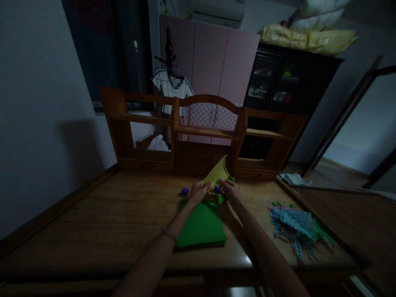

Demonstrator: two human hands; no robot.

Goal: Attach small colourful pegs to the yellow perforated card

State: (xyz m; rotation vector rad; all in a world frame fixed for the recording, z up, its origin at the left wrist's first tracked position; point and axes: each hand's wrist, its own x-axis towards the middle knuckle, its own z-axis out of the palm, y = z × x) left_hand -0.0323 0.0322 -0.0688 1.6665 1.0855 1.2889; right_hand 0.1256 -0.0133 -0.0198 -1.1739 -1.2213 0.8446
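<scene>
My left hand (200, 190) is closed on the lower left edge of a yellow sheet (216, 171) with a row of holes along its right side. On the sheet's lower right, my right hand (230, 189) has its fingers bent in, close to a small purple piece. Below and between both hands lies a cluster of small green and tan pieces (218, 200), partly hidden by the fingers. A green stack of flat sheets (202, 227) rests on the wooden table under my left forearm. Just left of my left hand sits a small purple round object (185, 191).
A loose pile of light blue, pink and green perforated strips and panels (298, 225) lies at the table's right. Along the back of the wooden table (123, 206) stands a wooden shelf unit (204, 132). A wall (46, 123) borders the left side.
</scene>
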